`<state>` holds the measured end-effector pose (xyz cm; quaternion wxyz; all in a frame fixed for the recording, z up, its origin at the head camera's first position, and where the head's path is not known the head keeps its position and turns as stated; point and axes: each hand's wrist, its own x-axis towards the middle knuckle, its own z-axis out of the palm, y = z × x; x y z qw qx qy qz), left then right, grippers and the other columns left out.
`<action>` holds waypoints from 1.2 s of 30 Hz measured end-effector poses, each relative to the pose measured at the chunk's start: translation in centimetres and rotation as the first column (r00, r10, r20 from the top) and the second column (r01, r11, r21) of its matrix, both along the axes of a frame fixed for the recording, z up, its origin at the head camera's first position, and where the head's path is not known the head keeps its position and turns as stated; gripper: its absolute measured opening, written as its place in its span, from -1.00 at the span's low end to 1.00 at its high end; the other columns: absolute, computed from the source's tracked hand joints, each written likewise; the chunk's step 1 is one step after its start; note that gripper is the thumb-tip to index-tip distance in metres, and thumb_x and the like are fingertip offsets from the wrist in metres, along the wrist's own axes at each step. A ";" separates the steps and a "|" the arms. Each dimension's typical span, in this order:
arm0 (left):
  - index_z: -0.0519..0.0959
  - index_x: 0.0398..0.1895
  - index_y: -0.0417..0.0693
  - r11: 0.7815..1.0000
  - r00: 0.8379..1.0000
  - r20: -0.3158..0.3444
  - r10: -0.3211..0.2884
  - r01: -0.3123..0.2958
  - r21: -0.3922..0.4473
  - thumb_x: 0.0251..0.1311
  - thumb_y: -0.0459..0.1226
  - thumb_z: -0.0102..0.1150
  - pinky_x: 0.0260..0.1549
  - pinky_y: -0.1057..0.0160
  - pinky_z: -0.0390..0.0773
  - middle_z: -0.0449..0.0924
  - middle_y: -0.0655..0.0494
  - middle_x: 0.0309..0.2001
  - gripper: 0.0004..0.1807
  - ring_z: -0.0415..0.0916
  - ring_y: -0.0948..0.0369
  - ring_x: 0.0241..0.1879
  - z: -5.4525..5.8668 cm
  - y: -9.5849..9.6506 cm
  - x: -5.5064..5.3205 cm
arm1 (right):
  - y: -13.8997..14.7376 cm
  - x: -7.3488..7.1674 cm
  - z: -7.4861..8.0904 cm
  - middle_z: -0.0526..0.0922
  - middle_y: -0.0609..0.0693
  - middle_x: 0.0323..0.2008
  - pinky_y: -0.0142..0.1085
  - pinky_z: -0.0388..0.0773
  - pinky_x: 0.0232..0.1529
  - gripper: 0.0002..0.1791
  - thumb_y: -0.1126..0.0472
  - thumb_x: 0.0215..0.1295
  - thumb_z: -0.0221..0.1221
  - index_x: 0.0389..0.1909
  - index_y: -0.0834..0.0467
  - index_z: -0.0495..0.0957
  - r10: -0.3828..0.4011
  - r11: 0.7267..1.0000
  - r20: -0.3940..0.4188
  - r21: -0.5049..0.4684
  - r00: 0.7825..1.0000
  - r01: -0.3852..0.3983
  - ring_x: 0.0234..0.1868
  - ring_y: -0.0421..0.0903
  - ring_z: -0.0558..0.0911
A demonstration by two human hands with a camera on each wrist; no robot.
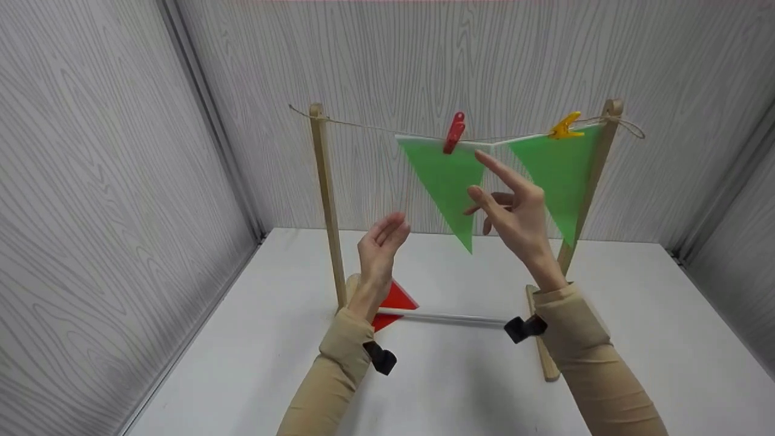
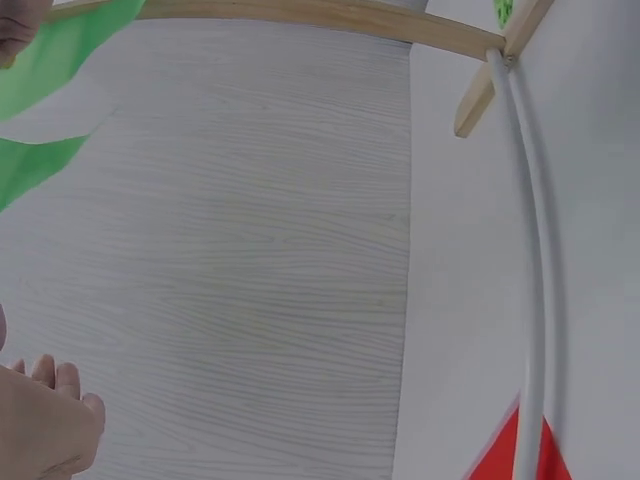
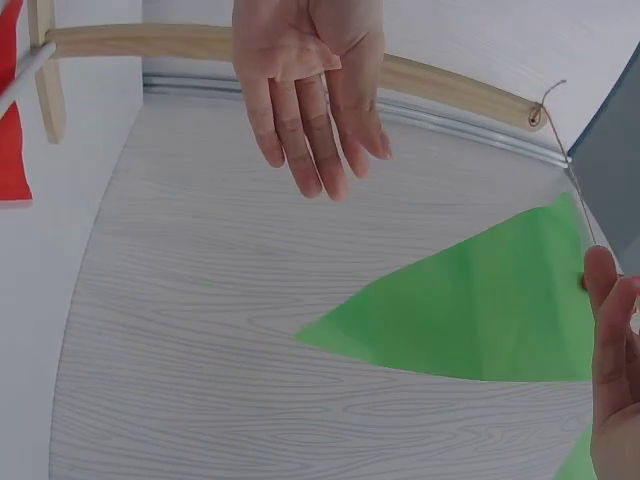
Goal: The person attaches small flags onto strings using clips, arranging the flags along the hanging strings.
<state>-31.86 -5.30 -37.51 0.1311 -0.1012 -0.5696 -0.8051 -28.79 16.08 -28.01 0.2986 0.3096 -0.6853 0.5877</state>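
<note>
My right hand (image 1: 517,212) is raised in front of the string, index finger extended just below a red clip (image 1: 454,133). That clip fastens a green triangular pennant (image 1: 448,188) to the string; the hand overlaps its right edge in the head view. Farther right, a yellow clip (image 1: 567,127) sits at the top of a second green pennant (image 1: 557,175). Lower and to the left, my left hand (image 1: 381,248) is held up in the air with relaxed fingers and nothing in it. The right wrist view shows the left hand (image 3: 310,90) with its palm visible.
Two wooden posts, left (image 1: 327,206) and right (image 1: 596,175), carry the string (image 1: 363,125). A white rod (image 1: 448,318) spans low between them. Behind my left wrist, a red pennant (image 1: 399,298) shows at the rod. Grained panels (image 1: 387,60) stand behind the white table (image 1: 242,339).
</note>
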 end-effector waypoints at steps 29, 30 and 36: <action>0.51 0.23 -0.32 0.832 0.998 0.050 0.047 -0.011 -0.554 0.35 -0.20 0.26 0.29 -0.14 0.47 0.58 -0.29 0.20 -0.51 0.55 -0.12 0.21 -12.1 -5.1 1.6 | 1.5 0.7 -17.4 0.76 -0.08 -0.04 -0.37 0.64 -0.50 -0.63 0.41 0.37 0.20 0.18 0.29 0.56 0.083 0.991 0.452 -0.133 0.888 -0.025 -0.31 -0.17 0.75; 0.51 0.23 -0.32 0.827 0.997 0.056 0.045 -0.006 -0.563 0.33 -0.19 0.27 0.28 -0.13 0.49 0.58 -0.29 0.20 -0.50 0.56 -0.12 0.20 -12.2 -5.2 1.7 | 1.5 0.7 -17.8 0.76 -0.03 -0.03 -0.37 0.64 -0.48 -0.64 0.41 0.37 0.19 0.17 0.29 0.57 0.086 0.990 0.467 -0.136 0.880 -0.024 -0.31 -0.17 0.75; 0.54 0.17 -0.33 0.773 0.998 0.052 0.038 0.004 -0.634 0.33 -0.15 0.27 0.22 -0.09 0.56 0.61 -0.30 0.16 -0.51 0.58 -0.13 0.17 -13.0 -5.6 2.0 | 1.8 0.7 -19.9 0.70 0.24 0.05 -0.36 0.67 -0.36 -0.67 0.35 0.40 0.19 0.15 0.28 0.58 0.092 0.993 0.563 -0.117 0.822 -0.032 -0.27 -0.18 0.74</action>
